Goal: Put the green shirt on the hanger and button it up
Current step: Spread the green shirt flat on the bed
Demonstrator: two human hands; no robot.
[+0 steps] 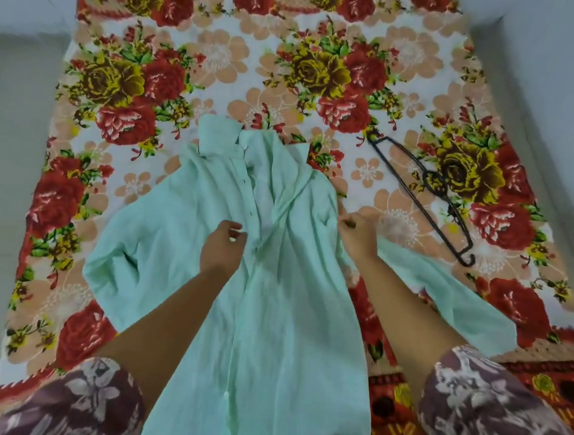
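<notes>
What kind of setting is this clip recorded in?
Probably a home bedroom: a floral bedsheet covers a bed-like surface, with a green shirt and a black hanger laid on it.

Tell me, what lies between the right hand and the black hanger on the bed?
Only bare floral bedsheet lies between the right hand, which pinches the green shirt, and the hanger; the head view shows it.

The person had on a top with loose short sleeves in dusty mauve-purple fabric with a big white flower-and-leaf print all over. The left sleeve (75, 403) and right sleeve (489, 415) both ended around the elbow, so the arms were bare from there down to the left hand (223, 246) and right hand (358, 231). The print looked kinda blurry, same pattern on both sides.
</notes>
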